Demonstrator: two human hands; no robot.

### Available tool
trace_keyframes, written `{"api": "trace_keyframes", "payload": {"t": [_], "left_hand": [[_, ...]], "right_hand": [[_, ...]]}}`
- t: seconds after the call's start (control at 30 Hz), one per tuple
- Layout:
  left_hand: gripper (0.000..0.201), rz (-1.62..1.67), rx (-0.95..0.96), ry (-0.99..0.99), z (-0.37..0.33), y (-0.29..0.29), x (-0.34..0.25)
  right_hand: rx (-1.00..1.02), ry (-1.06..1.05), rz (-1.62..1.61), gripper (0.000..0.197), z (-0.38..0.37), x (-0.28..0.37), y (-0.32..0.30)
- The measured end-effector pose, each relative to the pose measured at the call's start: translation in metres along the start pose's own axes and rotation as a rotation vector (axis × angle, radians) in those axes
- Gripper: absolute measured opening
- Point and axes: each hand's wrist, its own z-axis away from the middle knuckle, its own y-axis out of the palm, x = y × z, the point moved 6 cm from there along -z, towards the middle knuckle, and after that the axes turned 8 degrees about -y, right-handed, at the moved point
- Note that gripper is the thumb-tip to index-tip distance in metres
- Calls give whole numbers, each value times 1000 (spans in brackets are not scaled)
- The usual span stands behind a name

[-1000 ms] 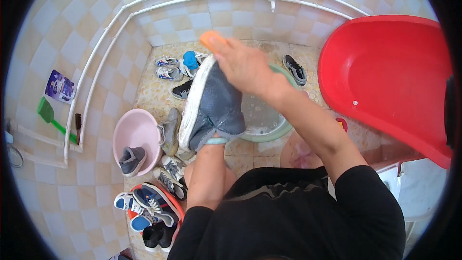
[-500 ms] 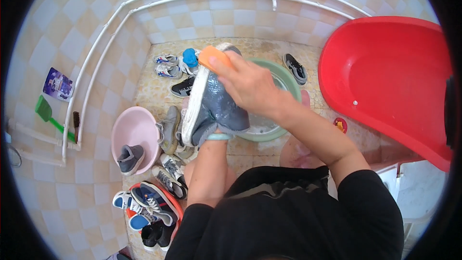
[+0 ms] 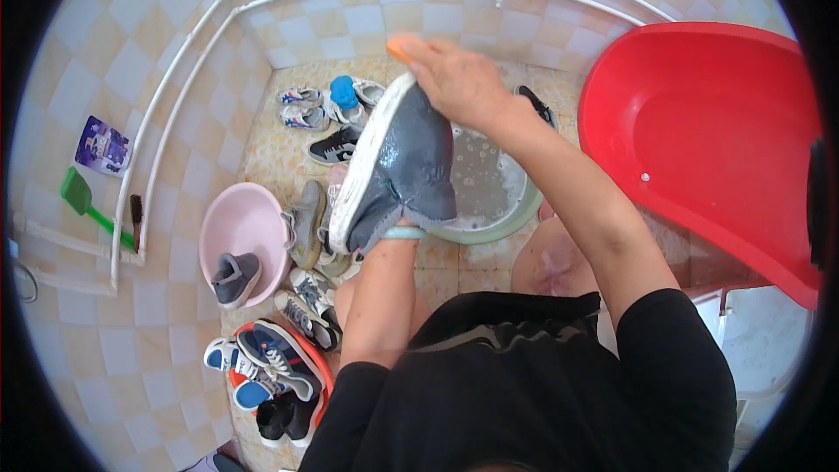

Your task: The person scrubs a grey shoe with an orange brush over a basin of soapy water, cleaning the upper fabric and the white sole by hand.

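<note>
A right hand grips an orange block at the toe of a white-soled grey shoe, left of a round pale-green basin. The left hand's grip, hidden inside, cannot be told.

Your head view only: left fisheye on your head, looking down past your chest, right hand close, floor and wall farther.

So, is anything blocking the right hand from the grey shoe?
Nothing visible blocks it: the right hand is at the toe end of the grey shoe, gripping an orange block. The green basin sits lower down, not between them.
</note>
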Motion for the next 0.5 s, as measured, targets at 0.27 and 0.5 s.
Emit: {"api": "trace_keyframes", "payload": {"t": [0.27, 0.5], "left_hand": [[26, -66, 8, -19, 10, -10, 13], [26, -96, 45, 2, 10, -11, 10]], "right_hand": [[-31, -222, -53, 36, 12, 33, 6], [42, 185, -556, 36, 5, -57, 22]]}}
